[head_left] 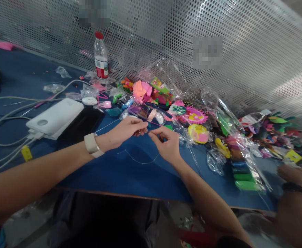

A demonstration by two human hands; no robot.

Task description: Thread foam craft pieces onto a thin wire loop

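Observation:
Both of my hands meet just above the blue table, fingertips almost touching. My left hand [130, 131], with a pale band on its wrist, is closed in a pinch; the tiny thing at its fingertips is too small to name. My right hand [168, 142] pinches thumb to forefinger, level with the left fingertips. A thin, pale thread [142, 163] curves over the table below them and runs up to my right hand, where its end is hidden.
Behind my hands lie colourful foam cut-outs [196, 115] and clear plastic bags. A red-capped bottle [101, 58] stands by the perforated metal screen [151, 38]. At left are a white power bank [55, 115] and cables. Clay-like sticks [245, 177] and another person's hand [295, 175] are at right.

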